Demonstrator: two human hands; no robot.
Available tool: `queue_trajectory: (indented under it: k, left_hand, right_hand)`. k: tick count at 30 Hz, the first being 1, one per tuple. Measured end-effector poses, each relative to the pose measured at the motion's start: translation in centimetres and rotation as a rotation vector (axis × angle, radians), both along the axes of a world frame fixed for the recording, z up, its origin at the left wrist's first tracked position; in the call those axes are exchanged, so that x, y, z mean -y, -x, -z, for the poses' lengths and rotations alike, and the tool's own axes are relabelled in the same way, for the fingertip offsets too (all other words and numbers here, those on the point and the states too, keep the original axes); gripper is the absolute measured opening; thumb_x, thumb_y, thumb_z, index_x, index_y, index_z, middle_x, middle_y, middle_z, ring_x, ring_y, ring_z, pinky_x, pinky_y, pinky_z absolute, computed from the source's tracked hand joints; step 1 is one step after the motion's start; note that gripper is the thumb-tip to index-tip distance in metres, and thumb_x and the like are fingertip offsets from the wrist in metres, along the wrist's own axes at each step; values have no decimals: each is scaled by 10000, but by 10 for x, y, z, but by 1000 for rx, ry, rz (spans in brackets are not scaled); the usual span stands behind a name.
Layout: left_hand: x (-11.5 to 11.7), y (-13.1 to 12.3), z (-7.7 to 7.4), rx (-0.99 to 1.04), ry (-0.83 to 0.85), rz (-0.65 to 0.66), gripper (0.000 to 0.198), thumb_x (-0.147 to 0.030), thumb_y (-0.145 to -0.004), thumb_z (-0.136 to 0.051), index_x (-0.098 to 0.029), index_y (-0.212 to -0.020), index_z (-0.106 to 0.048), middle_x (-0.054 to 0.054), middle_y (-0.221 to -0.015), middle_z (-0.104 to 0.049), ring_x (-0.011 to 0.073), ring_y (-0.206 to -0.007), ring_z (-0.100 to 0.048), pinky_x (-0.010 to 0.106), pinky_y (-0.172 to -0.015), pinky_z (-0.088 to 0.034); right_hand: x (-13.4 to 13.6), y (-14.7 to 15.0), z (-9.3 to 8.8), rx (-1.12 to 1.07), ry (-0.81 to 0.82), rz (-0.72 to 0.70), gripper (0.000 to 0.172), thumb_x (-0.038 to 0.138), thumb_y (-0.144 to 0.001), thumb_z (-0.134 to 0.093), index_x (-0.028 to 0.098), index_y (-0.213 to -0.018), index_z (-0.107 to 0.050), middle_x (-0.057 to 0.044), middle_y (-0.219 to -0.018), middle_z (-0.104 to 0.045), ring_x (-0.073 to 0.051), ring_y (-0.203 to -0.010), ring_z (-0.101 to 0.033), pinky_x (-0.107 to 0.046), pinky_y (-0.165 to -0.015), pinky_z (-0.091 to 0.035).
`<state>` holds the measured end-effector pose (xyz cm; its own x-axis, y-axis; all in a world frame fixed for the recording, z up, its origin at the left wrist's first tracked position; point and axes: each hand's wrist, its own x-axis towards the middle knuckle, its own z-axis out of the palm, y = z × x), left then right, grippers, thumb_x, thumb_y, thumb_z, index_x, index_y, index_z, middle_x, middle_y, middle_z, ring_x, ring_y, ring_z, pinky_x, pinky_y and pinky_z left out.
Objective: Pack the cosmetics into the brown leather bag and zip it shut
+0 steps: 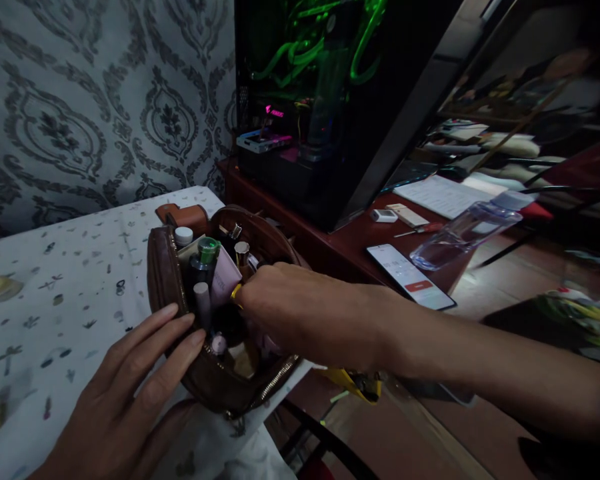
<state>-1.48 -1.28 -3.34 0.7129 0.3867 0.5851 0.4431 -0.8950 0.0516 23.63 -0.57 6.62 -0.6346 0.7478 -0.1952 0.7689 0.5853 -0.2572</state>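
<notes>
An open brown leather pouch lies on a white patterned tablecloth. It is stuffed with small bottles and tubes, among them a green-capped bottle and a pink tube. My left hand rests flat against the pouch's near side, fingers stretched out. My right hand reaches into the pouch from the right, fingers closed around something with a yellow tip; what it is I cannot make out.
A dark red desk to the right carries a glowing computer case, a lit phone, a lying plastic bottle, papers and small items. Patterned wallpaper stands behind. A yellow object sits below my right forearm.
</notes>
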Motion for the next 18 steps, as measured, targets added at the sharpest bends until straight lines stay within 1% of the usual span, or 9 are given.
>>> queue_trajectory:
  k: [3,5,8,11,14,16,18]
  left_hand:
    - [0,0,0,3,4,14,521,-122,-969,-550,-157,-1477,-441,124,-1468,-536,287,-1474,-381,377,-1188,-379]
    - [1,-1,-1,0,9,14,539,-124,-968,-553,-164,-1490,-425,124,-1469,-534,292,-1473,-382,384,-1180,-390]
    - [1,-1,-2,-12,8,5,555,-119,-965,-555,-179,-1498,-413,117,-1455,-549,295,-1462,-399,393,-1161,-417]
    - [0,-1,-2,-19,2,18,563,-125,-971,-551,-172,-1510,-398,118,-1456,-541,290,-1476,-376,385,-1176,-396]
    - [-1,-1,-2,-17,4,31,585,-127,-974,-550,-162,-1529,-370,125,-1471,-520,289,-1491,-349,383,-1190,-372]
    - [-1,-1,-1,-15,7,38,598,-124,-972,-554,-155,-1536,-359,129,-1477,-512,291,-1493,-342,381,-1190,-370]
    - [-1,-1,-1,-9,10,37,591,-121,-969,-554,-153,-1530,-370,128,-1472,-519,291,-1487,-355,376,-1185,-377]
  right_hand:
    - [-3,0,5,22,33,-16,141,31,-858,-578,105,-865,-698,-66,-787,-708,-134,-660,-599,-237,-564,-372]
    - [-6,2,7,13,48,-21,143,51,-881,-576,104,-911,-706,-76,-816,-721,-146,-701,-629,-236,-569,-382]
    - [-12,7,7,20,92,-71,248,53,-903,-568,121,-1105,-696,-82,-918,-749,-165,-774,-676,-243,-590,-405]
    - [-19,14,4,112,148,-132,333,52,-922,-567,109,-1241,-644,-111,-1042,-753,-196,-896,-705,-255,-625,-439]
    - [-24,23,1,204,210,-168,312,42,-941,-563,82,-1241,-639,-120,-1089,-750,-194,-977,-705,-256,-686,-473]
    - [-26,27,1,231,223,-167,270,44,-950,-556,71,-1197,-663,-120,-1105,-749,-189,-987,-702,-258,-719,-487]
    - [-25,29,3,212,206,-150,241,62,-961,-548,69,-1162,-679,-122,-1104,-749,-193,-975,-701,-267,-723,-493]
